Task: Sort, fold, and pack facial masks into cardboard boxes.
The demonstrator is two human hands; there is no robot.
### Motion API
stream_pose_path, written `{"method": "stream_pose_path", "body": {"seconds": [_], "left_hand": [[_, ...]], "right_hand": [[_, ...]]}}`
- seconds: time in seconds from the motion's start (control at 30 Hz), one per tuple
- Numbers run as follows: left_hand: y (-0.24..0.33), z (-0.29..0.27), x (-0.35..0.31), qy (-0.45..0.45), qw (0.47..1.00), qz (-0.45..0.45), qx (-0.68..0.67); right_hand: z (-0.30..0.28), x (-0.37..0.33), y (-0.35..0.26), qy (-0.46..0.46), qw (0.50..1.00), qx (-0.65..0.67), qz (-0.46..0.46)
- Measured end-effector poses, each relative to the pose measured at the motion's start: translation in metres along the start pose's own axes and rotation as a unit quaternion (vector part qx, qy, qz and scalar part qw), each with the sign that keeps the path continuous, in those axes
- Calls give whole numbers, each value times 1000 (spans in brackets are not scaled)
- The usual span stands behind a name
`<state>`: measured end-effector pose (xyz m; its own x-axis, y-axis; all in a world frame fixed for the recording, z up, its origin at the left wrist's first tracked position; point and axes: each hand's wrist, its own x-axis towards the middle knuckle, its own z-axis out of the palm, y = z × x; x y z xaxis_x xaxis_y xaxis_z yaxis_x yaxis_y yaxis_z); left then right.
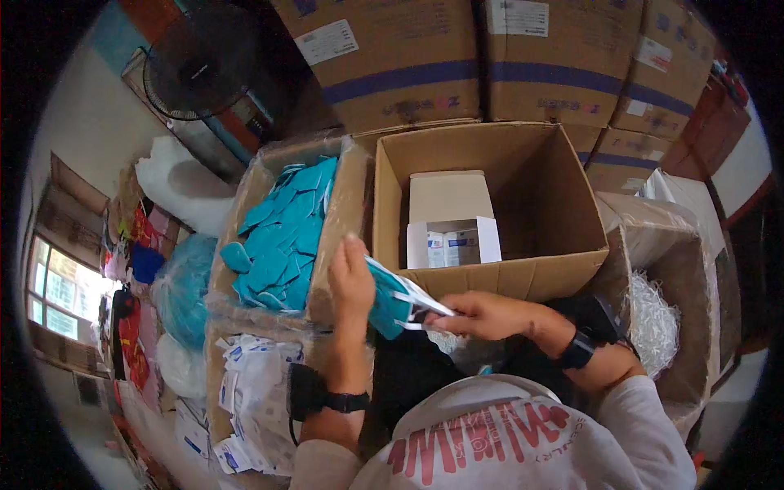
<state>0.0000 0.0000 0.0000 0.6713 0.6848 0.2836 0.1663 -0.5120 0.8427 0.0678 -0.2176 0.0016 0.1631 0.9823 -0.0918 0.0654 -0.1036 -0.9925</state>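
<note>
In front of my body, a teal flat piece (390, 306) with a white, shiny edge is held tilted between my hands. My left hand (351, 276) grips its left side, fingers pointing up. From the right, my right hand (483, 316) pinches the white strips or film at its other end; which of the two I cannot make out. To the left, an open carton (347, 220) lined with clear plastic holds a heap of teal flat pieces (278, 237). Straight ahead stands a large open cardboard box (498, 282), with a white small box (449, 196) inside, its flaps raised over printed packets.
Below the teal heap, another carton holds white printed bags (253, 400). At right, a carton contains a bundle of white strings (652, 327). Stacked cardboard boxes (563, 49) line the back. A black fan (200, 65) stands at the far left, above plastic bags (189, 282).
</note>
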Motion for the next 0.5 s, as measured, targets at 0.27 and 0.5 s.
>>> {"method": "stream_pose_path", "body": {"seconds": [0.27,0.5], "left_hand": [[8,-41,26,-3,998,41,-55],[16,-55,21,-67,990,123,11]], "right_hand": [[-37,-34,5,12,976,184,120],[-53,-33,13,41,954,269,123]]}}
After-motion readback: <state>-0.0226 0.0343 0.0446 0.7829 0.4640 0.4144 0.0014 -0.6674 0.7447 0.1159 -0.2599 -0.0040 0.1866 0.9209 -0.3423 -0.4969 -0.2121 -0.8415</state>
